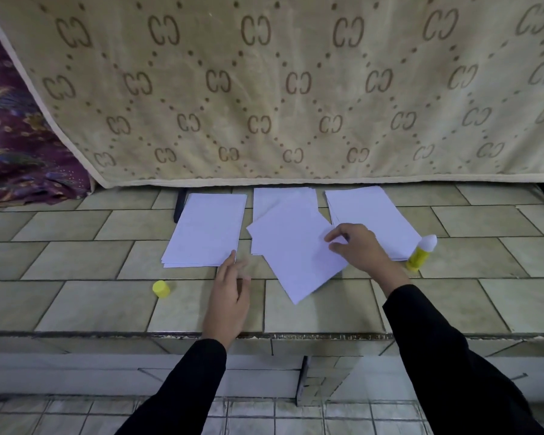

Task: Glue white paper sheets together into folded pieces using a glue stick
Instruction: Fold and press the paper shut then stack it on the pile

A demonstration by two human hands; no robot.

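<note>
1. The right hand (357, 246) is pinching the edge of the tilted sheet (296, 255), which is lying askew on the middle pile (280, 199).
2. The left hand (230, 296) is resting open, one fingertip touching the left pile (204, 230).
3. Better to be squaring the sheet first; the uncapped glue stick (421, 252) is standing beside the right pile (374, 211).

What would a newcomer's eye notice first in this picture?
Three white paper piles in a row on the tiled ledge, one tilted sheet over the middle pile, the right hand on its right edge. Next, bright yellow: an uncapped glue stick right of the piles, and its cap lying left of the left hand.
</note>
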